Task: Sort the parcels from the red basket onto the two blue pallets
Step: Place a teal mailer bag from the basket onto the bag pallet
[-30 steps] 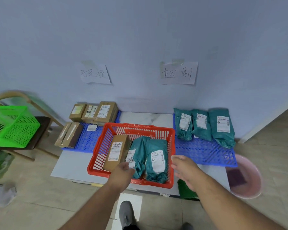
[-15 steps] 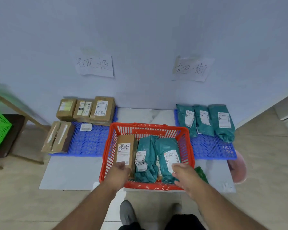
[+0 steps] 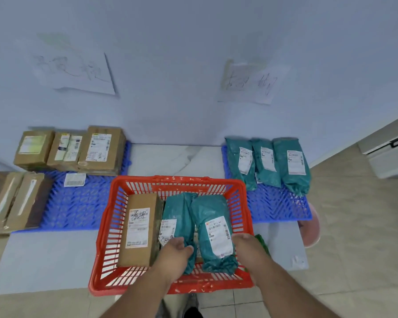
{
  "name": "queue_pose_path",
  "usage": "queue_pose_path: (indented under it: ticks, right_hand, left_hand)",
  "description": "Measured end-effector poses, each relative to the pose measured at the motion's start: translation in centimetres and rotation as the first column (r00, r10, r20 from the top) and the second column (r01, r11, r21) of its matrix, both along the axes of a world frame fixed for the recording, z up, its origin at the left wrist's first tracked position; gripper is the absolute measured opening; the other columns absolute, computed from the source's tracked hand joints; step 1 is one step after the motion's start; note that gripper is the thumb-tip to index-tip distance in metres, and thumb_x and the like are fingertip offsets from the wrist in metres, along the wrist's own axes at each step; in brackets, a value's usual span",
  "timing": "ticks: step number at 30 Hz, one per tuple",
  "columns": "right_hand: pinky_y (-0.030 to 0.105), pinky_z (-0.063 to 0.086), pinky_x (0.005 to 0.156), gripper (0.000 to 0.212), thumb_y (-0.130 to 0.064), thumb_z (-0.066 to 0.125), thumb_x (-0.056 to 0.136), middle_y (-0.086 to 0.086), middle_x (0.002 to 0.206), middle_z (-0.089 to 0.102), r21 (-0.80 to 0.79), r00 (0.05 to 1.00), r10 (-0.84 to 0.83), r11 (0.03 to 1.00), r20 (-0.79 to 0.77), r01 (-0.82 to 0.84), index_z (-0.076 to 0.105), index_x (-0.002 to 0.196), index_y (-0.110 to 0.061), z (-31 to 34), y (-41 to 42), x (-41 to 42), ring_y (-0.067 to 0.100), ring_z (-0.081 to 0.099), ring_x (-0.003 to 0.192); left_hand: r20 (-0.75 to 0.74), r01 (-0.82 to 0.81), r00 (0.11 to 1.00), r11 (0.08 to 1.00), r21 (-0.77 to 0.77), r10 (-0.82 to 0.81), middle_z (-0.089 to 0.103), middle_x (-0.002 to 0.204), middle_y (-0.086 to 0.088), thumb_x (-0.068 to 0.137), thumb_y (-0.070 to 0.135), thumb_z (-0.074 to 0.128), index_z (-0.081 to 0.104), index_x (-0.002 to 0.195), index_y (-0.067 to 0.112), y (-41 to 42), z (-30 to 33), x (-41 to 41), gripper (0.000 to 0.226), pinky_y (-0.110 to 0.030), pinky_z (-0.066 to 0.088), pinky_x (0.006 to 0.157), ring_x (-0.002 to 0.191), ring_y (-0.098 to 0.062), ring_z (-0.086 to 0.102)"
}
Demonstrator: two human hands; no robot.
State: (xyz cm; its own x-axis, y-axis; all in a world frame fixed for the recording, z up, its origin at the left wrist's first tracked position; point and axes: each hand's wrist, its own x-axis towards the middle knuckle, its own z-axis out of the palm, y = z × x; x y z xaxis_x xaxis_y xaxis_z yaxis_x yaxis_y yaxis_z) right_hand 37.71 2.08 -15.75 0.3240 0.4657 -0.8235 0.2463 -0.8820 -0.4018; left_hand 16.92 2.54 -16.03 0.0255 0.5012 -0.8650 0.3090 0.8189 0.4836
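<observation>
- A pale blue wall (image 3: 193,42) fills the upper half of the view.
- Two handwritten paper signs (image 3: 78,72) (image 3: 251,83) are stuck on it, blurred.
- Beige tiled floor (image 3: 359,237) lies right of the low grey worktop (image 3: 39,260).
- A white cabinet (image 3: 388,154) stands at the far right.
- A pink basin (image 3: 311,228) sits by the worktop's right edge.

Two handwritten paper sheets are taped to the pale blue wall (image 3: 193,42), one at the left (image 3: 75,72) and one at the right (image 3: 251,82), their writing blurred; a pink basin (image 3: 313,228) is seen on the tiled floor (image 3: 354,226); a white cabinet (image 3: 386,152) is placed at the right edge.
</observation>
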Motion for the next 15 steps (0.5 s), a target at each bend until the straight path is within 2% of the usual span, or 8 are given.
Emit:
queue_pose_path:
  ticks: [1,3,6,7,9,11,13,15]
  right_hand:
    - [0.036,0.057,0.076,0.027,-0.032,0.054,0.099,0.02,0.105,0.078,0.002,1.0,0.006,1.0,0.014,-0.006,0.073,0.105,-0.013,-0.6,0.8,0.0,0.028,0.072,0.082]
    - [0.033,0.045,0.073,0.024,-0.026,0.052,0.106,0.017,0.108,0.071,0.001,0.999,0.02,1.0,0.035,-0.02,0.066,0.11,-0.008,-2.9,1.8,0.3,0.022,0.06,0.079]
    - [0.033,0.048,0.091,0.041,-0.035,0.051,0.105,0.012,0.135,0.067,-0.003,0.994,0.087,0.996,0.061,-0.087,0.059,0.137,-0.01,-6.6,2.6,0.6,0.026,0.063,0.105]
    - [0.036,0.05,0.098,0.048,-0.036,0.05,0.104,0.012,0.143,0.064,-0.013,0.993,0.099,0.995,0.069,-0.098,0.056,0.145,-0.012,-7.5,2.7,0.5,0.029,0.064,0.115]
    - [0.034,0.049,0.099,0.052,-0.032,0.05,0.105,0.011,0.149,0.06,-0.023,0.994,0.089,0.996,0.059,-0.087,0.047,0.155,-0.014,-8.5,2.6,0.3,0.032,0.062,0.128]
    - [0.031,0.05,0.083,0.048,-0.025,0.049,0.108,0.011,0.142,0.063,-0.043,0.996,0.078,0.996,0.05,-0.076,0.046,0.154,-0.013,-9.2,2.7,0.2,0.031,0.067,0.12]
    - [0.03,0.052,0.068,0.041,-0.023,0.049,0.108,0.009,0.127,0.069,-0.056,0.997,0.069,0.996,0.041,-0.066,0.051,0.147,-0.012,-10.0,2.8,0.0,0.025,0.071,0.101]
    - [0.028,0.049,0.061,0.037,-0.024,0.051,0.107,0.009,0.121,0.07,-0.047,0.996,0.065,0.997,0.057,-0.063,0.057,0.14,-0.008,-10.0,2.8,-0.1,0.02,0.068,0.088]
  left_hand:
    - [-0.004,0.01,1.0,1.0,-0.011,-0.01,0.057,0.151,-0.005,0.103,0.027,0.06,0.046,0.153,0.016,0.5,-1.0,0.9,0.054,-0.046,0.045,0.116,0.13,-0.026,0.059]
    - [-0.002,0.027,1.0,0.999,-0.039,-0.027,0.055,0.153,-0.002,0.104,0.027,0.058,0.046,0.153,0.016,1.2,-3.0,2.7,0.052,-0.042,0.047,0.113,0.128,-0.022,0.061]
    - [0.039,0.032,0.999,0.997,-0.074,-0.029,0.064,0.132,0.005,0.106,0.021,0.055,0.053,0.138,0.018,2.2,-5.2,5.0,0.032,-0.027,0.049,0.091,0.095,-0.008,0.064]
    - [0.05,0.033,0.998,0.997,-0.073,-0.029,0.066,0.122,0.008,0.105,0.02,0.056,0.055,0.129,0.021,2.4,-6.2,5.5,0.024,-0.027,0.05,0.09,0.092,-0.007,0.065]
    - [0.068,0.028,0.997,0.996,-0.087,-0.022,0.073,0.118,0.007,0.096,0.026,0.063,0.06,0.131,0.021,2.7,-7.5,6.3,0.036,-0.033,0.057,0.093,0.098,-0.013,0.073]
    - [0.092,-0.034,0.995,0.995,-0.098,0.043,0.077,0.119,0.005,0.08,0.036,0.069,0.06,0.137,0.027,2.6,-10.6,6.7,0.059,-0.043,0.061,0.095,0.102,-0.019,0.077]
    - [0.126,-0.121,0.982,0.982,-0.143,0.139,0.08,0.114,0.002,0.081,0.034,0.067,0.063,0.133,0.027,2.2,-13.5,6.9,0.052,-0.049,0.062,0.095,0.101,-0.024,0.078]
    - [0.122,-0.188,0.97,0.966,-0.18,0.211,0.082,0.109,-0.003,0.085,0.037,0.065,0.067,0.126,0.023,2.7,-11.7,7.3,0.044,-0.051,0.061,0.096,0.101,-0.028,0.078]
